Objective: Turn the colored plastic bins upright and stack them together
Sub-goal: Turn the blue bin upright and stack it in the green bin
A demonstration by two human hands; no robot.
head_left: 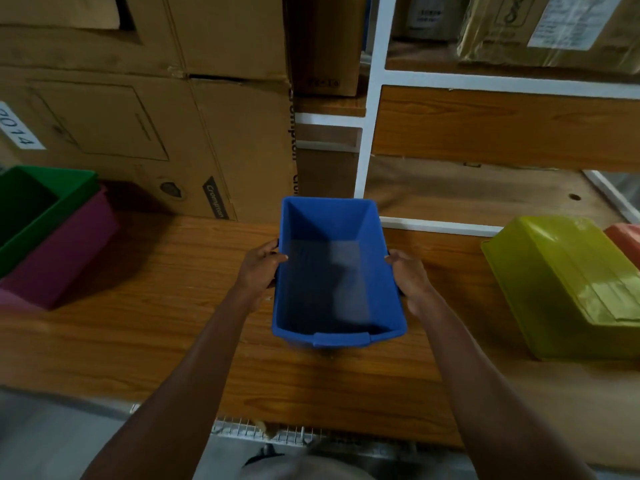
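Observation:
A blue plastic bin (337, 271) stands upright with its mouth facing up, over the middle of the wooden table (173, 341). My left hand (261, 268) grips its left rim and my right hand (410, 275) grips its right rim. At the far left a green bin (41, 195) sits nested upright inside a magenta bin (65, 258). On the right a yellow-green bin (568, 289) lies upside down, and the corner of an orange bin (625, 240) shows behind it at the frame's edge.
Large cardboard boxes (145, 109) are stacked at the back left of the table. A white-framed wooden shelf unit (374, 98) with packages stands behind on the right. The table's front edge runs near my body, above a white wire rack (263, 434).

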